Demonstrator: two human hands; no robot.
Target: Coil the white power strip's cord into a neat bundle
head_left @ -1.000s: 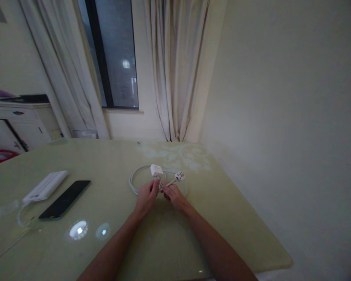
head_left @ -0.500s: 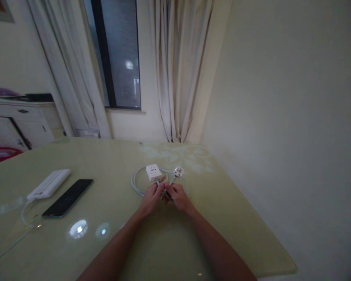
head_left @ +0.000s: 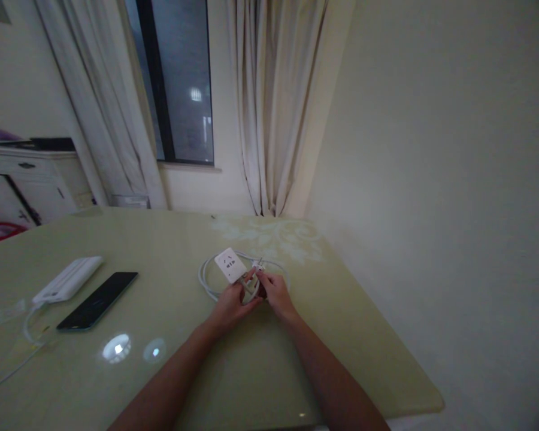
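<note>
Two hands at a cord with a socket block at one end and a plug at the other. The socket block (head_left: 230, 265) serves as landmark: it is held tilted over the table (head_left: 363, 335), its holed face toward the viewer, whereas half a second ago it sat more level. The left hand (head_left: 230, 306), just below the block, is closed around the cord (head_left: 200, 275) where it leaves the block. The right hand (head_left: 276, 294), to the block's right, is nearly closed, thumb and fingers pinching the base of the plug (head_left: 258, 264); its lower fingers are hidden. The plug has come closer to the block, and a short loop of cord now bends between the hands. Both ends therefore appear gathered and under control, though the wide coil around and behind the block remains loose. The phone (head_left: 97, 301) lies well to the block's left.
</note>
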